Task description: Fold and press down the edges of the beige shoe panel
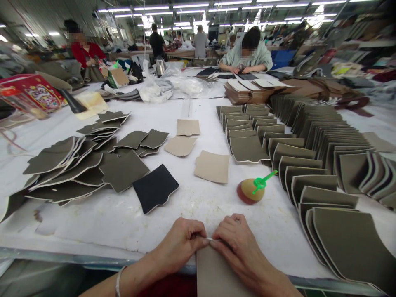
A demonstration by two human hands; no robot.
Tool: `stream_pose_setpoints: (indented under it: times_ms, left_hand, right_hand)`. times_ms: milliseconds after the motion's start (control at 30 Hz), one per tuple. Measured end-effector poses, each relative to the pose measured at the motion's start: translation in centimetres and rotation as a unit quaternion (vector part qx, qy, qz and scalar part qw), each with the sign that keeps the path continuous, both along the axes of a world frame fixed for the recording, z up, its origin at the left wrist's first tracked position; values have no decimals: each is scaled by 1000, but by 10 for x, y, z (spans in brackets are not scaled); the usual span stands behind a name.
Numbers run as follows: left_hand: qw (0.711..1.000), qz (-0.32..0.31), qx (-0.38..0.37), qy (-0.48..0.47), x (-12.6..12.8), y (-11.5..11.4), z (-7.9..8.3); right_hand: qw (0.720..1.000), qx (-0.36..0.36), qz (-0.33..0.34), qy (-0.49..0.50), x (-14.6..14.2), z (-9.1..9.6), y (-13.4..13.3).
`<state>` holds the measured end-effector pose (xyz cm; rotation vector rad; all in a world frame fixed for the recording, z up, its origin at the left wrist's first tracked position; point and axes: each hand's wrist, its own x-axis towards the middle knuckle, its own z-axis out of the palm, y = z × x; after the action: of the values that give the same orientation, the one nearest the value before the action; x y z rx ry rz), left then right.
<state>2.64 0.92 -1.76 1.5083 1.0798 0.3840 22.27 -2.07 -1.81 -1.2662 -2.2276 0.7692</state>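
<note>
At the table's front edge my left hand (187, 236) pinches the top edge of a beige fabric-like panel (213, 272). Close beside it, my right hand (233, 239) is closed on the same edge, thumb along the near side. A thin pale strip of the edge shows between the fingertips. The panel hangs down toward me, its lower part cut off by the frame. Just beyond my hands lie a black panel (156, 187) and several loose beige pieces (213, 167). A squat amber bottle (250, 191) with a green nozzle stands beyond my right hand.
Olive panels (62, 156) lie in a loose heap on the left. Rows of folded olive panels (312, 177) stand along the right. Brown stacks (244, 93), plastic bags (185, 82) and a red box (35, 93) sit farther back. A co-worker (247, 51) works across the white table (123, 222).
</note>
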Motion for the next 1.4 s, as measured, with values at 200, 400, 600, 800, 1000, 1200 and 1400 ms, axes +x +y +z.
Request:
stream_pose_setpoints:
  times_ms: [200,400,600,800,1000,1200,1400]
  left_hand:
    - [993,8,-112,-31,-6,0,5]
    - [994,38,-96,-24,-4,-7,5]
    - [993,22,115,24,-6,-6,27]
    - [956,-26,291,-6,-18,-2,39]
    - [962,-7,273,-2,-18,3,30]
    - [979,21,202,2,-18,8,24]
    - [996,62,-2,-57,-15,11,20]
  right_hand:
    - [1000,-6,-2,-8,4,0,-2]
    - [999,29,-5,27,3,-1,-4]
    - [997,73,-11,32,11,9,-1]
    - [995,33,-57,79,32,21,0]
    - [977,-53,-117,169,35,15,-5]
    - [970,-67,-125,199,37,13,0]
    - [974,-70,-127,175,40,6,2]
